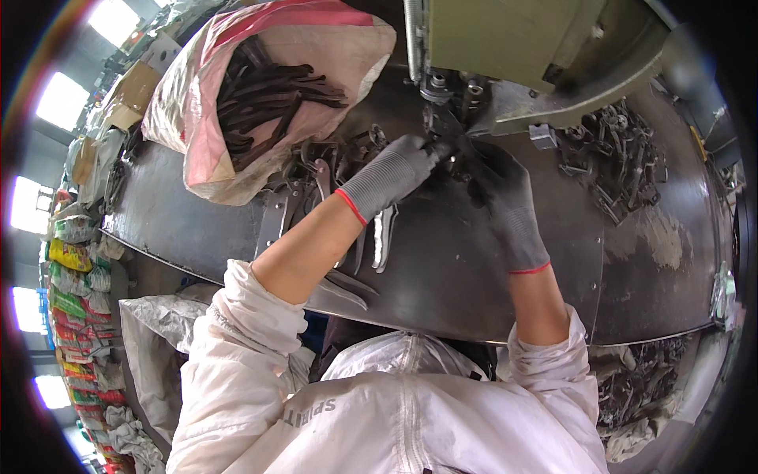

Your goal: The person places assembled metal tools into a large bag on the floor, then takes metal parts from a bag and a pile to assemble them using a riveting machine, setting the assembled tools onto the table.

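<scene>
small dark metal part [448, 150] sits under the green press head [505, 39] at the far middle of the bench — gloved left hand [391, 175] pinches it, gloved right hand [501, 186] curls close beside, grip unclear.

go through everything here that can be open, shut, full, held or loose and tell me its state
Left hand: gloved, fingertips pinching a small dark part under the machine head.
Right hand: gloved, closed on the same part.
Woven sack: mouth open, holding dark metal pieces.
Metal parts pile: loose on the table.
</scene>
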The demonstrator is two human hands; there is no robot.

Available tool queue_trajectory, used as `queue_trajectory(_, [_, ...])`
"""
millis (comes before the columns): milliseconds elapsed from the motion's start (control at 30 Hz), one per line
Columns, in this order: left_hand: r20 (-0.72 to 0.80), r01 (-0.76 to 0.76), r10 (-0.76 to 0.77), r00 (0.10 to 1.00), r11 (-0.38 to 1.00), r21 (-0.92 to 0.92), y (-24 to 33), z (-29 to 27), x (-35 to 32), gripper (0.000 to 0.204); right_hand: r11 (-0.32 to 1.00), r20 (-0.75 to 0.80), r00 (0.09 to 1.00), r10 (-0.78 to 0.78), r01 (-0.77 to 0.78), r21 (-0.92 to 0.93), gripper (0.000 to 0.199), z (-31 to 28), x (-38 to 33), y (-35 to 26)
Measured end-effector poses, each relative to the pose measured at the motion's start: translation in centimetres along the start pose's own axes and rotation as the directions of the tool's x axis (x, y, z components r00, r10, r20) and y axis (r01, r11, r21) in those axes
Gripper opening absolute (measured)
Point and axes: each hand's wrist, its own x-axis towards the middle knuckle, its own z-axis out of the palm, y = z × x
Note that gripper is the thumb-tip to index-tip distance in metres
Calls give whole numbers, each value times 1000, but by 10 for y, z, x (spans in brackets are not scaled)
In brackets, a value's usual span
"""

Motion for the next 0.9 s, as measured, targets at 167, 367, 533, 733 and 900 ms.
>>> queue_trajectory(167, [399,-328,175,900,874,358,-2,20,7,26,788,62,855,516,-501,358,32,10,-1,-3])
queue_trajectory(367, [200,592,-592,781,598,-540,-12,-45,-3,28,673,83,774,628,-593,443,31,11,-3,-3])
queue_trajectory(533, [-227,624,-680,698,732,-273,-136,-30,-38,28,654,117,798,592,-559,509,33,12,-4,-12])
queue_trajectory(733, [57,834,-833,550,551,6,-212,24,-72,43,657,82,806,586,-532,534,37,12,0,-12])
queue_trajectory(900, [90,822,-822,562,567,56,-235,31,-74,44,631,170,770,615,-609,480,35,-1,-5,-32])
